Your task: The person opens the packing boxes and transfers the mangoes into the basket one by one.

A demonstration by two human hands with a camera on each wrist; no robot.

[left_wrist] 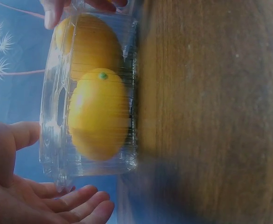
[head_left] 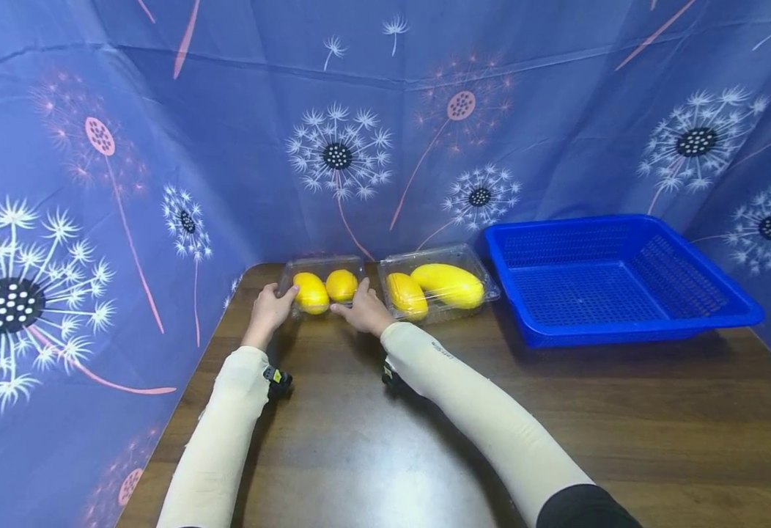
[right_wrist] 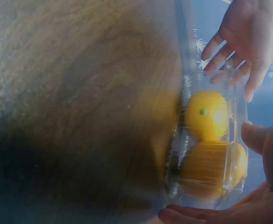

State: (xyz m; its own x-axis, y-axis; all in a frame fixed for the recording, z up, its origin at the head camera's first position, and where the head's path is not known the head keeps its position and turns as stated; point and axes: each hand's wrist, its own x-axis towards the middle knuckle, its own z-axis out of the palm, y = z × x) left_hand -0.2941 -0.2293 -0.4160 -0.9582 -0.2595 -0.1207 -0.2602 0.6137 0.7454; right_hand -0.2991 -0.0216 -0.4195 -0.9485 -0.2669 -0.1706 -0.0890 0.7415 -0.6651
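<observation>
The left hand [head_left: 269,313], fingers loose and straight, is at one end of the clear clamshell box [head_left: 313,266] of yellow fruits [head_left: 311,295] on the table [head_left: 333,425]; the right hand [head_left: 367,312] spans the other, grip impossible to tell! Sleeve lettering [head_left: 443,351]: too small to read.

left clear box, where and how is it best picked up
Likely by its two ends, from left and right, with the left hand and right hand facing each other. The left clear box looks wider than deep and appears to sit level on the table; its rim juts past the end wall, an edge to hook under.
</observation>
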